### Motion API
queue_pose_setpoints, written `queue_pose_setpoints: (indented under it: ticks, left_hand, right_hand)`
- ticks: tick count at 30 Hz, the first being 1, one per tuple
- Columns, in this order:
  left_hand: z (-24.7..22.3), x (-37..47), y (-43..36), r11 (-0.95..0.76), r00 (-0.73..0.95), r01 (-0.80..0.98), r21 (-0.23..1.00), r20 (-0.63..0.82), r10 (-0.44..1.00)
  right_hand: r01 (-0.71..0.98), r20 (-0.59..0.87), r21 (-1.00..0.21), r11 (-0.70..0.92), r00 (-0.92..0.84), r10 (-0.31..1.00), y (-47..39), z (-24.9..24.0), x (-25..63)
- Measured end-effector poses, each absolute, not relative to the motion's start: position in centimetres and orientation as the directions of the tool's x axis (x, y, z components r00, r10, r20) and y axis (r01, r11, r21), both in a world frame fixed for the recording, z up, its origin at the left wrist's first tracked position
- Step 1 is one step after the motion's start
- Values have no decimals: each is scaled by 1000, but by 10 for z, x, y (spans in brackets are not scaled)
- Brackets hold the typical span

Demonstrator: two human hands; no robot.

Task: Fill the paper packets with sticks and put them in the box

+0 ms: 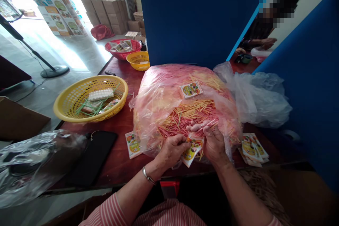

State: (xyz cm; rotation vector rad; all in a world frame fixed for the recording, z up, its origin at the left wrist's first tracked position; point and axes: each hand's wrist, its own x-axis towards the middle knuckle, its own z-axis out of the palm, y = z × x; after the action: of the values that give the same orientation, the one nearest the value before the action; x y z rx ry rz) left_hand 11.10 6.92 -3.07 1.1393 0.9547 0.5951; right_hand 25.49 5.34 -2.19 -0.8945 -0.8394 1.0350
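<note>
My left hand (173, 150) pinches the edge of a small printed packet (194, 148) that hangs tilted in front of me. On the packet's other side, my right hand (213, 141) has its fingers closed round a few thin pink sticks (209, 125), held by the packet's top edge. Both hands are over the near side of a big clear plastic bag (159, 95), opened on top and full of pink and yellow sticks (196, 113). Another printed packet (190, 89) lies on the bag. One more packet (133, 144) is on the table, left of the bag.
A yellow basket (62, 107) with green sticks and packets stands at left, beside a black pouch (99, 155) and a plastic-wrapped bundle (39, 162). Stacked packets (254, 148) lie at right. Blue partitions (190, 17) rise behind; another person (267, 24) sits beyond the gap.
</note>
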Motion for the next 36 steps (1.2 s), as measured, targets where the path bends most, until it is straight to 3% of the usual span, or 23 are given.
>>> queue_pose_setpoints:
  ticks: [6,11,13,17,19,23,27,32,36]
  left_hand:
    - [-33,112,69,325,480,-24,946,-274,833]
    - [-27,117,69,393,491,-180,902,-264,830]
    - [-26,119,69,413,504,-215,885,-262,823]
    - [-25,120,68,391,498,-217,894,-243,832]
    - [-23,120,68,381,494,-212,900,-238,837]
    - [-20,122,66,359,471,-208,910,-229,852]
    - [-21,126,61,229,456,-136,964,-144,878]
    - [-15,119,55,137,433,23,990,-133,891]
    - [-16,88,54,-7,355,159,987,-51,934]
  right_hand:
    - [-367,44,-925,99,155,987,51,-28,255]
    - [-421,12,-902,93,191,982,52,-21,251]
    - [-360,44,-926,109,183,982,51,-19,253]
    - [-60,102,-993,102,-1,995,47,-23,262]
    - [-31,122,-992,122,-14,992,44,-28,263]
    - [-65,85,-993,100,211,974,33,-35,257]
    - [74,68,-996,46,322,944,14,-27,259]
    - [199,123,-980,-16,666,736,-11,-17,331]
    - [274,75,-929,-247,796,601,-26,-47,425]
